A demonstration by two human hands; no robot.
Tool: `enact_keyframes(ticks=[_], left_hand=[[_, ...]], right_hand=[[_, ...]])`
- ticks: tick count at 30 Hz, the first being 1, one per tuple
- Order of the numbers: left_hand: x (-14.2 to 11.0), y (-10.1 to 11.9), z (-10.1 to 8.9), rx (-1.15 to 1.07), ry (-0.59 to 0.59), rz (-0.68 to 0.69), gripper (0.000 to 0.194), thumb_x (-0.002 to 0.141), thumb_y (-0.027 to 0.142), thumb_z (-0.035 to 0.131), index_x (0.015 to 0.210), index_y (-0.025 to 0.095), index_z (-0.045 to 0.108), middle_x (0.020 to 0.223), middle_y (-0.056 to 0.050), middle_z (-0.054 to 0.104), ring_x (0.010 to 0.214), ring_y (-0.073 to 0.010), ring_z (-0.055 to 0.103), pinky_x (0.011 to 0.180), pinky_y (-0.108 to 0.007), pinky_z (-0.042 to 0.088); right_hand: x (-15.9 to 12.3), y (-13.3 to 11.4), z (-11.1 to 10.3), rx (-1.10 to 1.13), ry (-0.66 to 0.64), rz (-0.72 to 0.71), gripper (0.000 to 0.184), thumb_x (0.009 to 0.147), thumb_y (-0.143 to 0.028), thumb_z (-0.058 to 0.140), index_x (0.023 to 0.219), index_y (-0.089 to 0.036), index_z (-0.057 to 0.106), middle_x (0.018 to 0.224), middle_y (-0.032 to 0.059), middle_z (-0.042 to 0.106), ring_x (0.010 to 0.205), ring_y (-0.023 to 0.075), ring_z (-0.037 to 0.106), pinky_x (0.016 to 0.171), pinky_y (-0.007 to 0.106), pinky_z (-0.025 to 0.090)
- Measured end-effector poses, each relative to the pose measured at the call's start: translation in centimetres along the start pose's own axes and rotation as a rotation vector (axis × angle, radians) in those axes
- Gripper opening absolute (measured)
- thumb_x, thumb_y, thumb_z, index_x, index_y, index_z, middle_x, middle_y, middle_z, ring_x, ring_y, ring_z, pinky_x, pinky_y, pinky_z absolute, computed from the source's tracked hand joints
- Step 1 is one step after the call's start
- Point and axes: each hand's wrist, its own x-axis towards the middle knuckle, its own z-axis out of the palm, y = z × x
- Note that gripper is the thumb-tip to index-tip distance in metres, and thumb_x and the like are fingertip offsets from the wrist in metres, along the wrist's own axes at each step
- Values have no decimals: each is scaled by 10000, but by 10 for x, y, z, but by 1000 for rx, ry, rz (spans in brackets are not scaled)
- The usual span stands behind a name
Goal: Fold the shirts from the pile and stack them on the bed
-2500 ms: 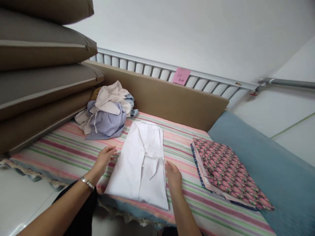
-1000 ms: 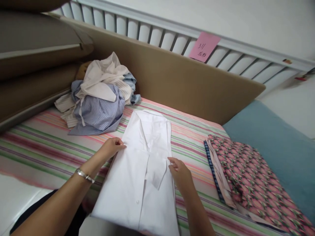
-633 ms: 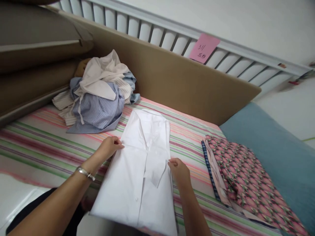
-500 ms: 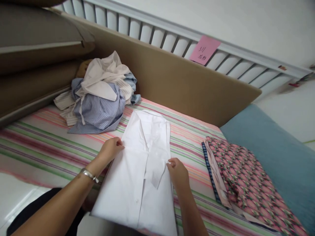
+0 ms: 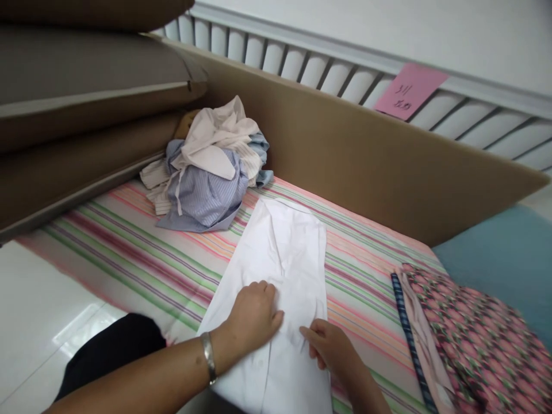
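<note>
A white shirt lies folded in a long shape on the striped bed sheet, its collar end pointing away from me. My left hand rests on the front of the shirt, thumb apart from the fingers, whose tips are partly hidden from me. Just right of it, my right hand has its fingers bent together in a pinch at a small loose flap of the shirt. The shirt's near end runs under my left forearm and out of the picture.
A heap of crumpled clothes sits at the back left beside stacked brown cushions. Folded garments, a pink patterned one on top, lie at right. A brown board and a pink note stand behind.
Both hands first came to the shirt's side edges and pinched them. Since then my left hand has moved right onto the shirt's middle, and my right hand onto its loose flap. The view has shifted left.
</note>
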Motion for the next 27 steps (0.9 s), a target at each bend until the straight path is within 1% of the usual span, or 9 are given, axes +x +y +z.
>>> enact_keyframes(ticks=[3,6,9,11,13,18,20,25,27], left_hand=[[6,-3,0,23,-14,-23,183,808,261,451,886,160,581,887,-104,615,828,-246,566,709,-355,418],[8,-7,-4,-16,-41,-76,187,805,215,414,803,168,595,842,-93,630,783,-223,582,671,-326,405],[8,-8,-8,-67,-65,-97,208,822,307,435,778,179,593,827,-81,638,769,-213,589,662,-311,398],[8,-5,-9,-58,-72,-87,274,813,420,467,822,179,597,861,-92,641,799,-232,591,678,-322,405],[8,-1,-8,-15,-83,-89,324,790,461,496,885,170,601,901,-114,640,833,-258,591,697,-341,414],[11,4,-2,71,-96,-89,229,820,206,417,914,132,613,884,-152,636,825,-269,609,706,-371,419],[11,3,-3,59,-94,-93,250,831,171,380,894,128,618,868,-157,640,805,-267,616,699,-376,422],[13,2,-4,57,-92,-113,325,813,419,481,919,148,624,898,-150,647,820,-279,613,693,-364,438],[14,4,-1,77,-89,-110,326,802,404,498,939,134,621,896,-161,643,816,-289,613,688,-373,440]], right_hand=[[1,-2,-5,73,-48,-12,277,705,-387,524,516,-213,421,410,-43,508,345,74,373,428,234,272],[-2,-5,-10,238,-85,-38,295,710,-427,542,539,-199,463,434,-41,503,387,74,376,437,229,253],[-1,-7,-11,387,-103,-74,335,716,-467,570,562,-179,498,501,-23,544,439,73,406,478,230,291],[1,-8,-10,503,-102,-69,350,706,-482,600,569,-174,507,522,-27,533,472,76,419,505,232,321],[3,-8,-6,630,-114,-57,346,690,-481,639,590,-172,520,537,-35,506,512,82,436,528,233,355],[0,-11,2,813,-149,-58,333,683,-469,688,652,-166,555,609,-12,533,570,97,476,548,240,422],[-1,-13,4,871,-160,-77,320,695,-458,689,678,-160,576,644,2,558,586,100,497,546,237,439],[1,-16,5,968,-156,-64,292,684,-415,721,726,-158,589,683,7,592,620,119,573,550,238,479],[2,-17,7,967,-155,-46,302,676,-417,727,723,-158,579,680,11,602,628,135,601,564,247,490]])
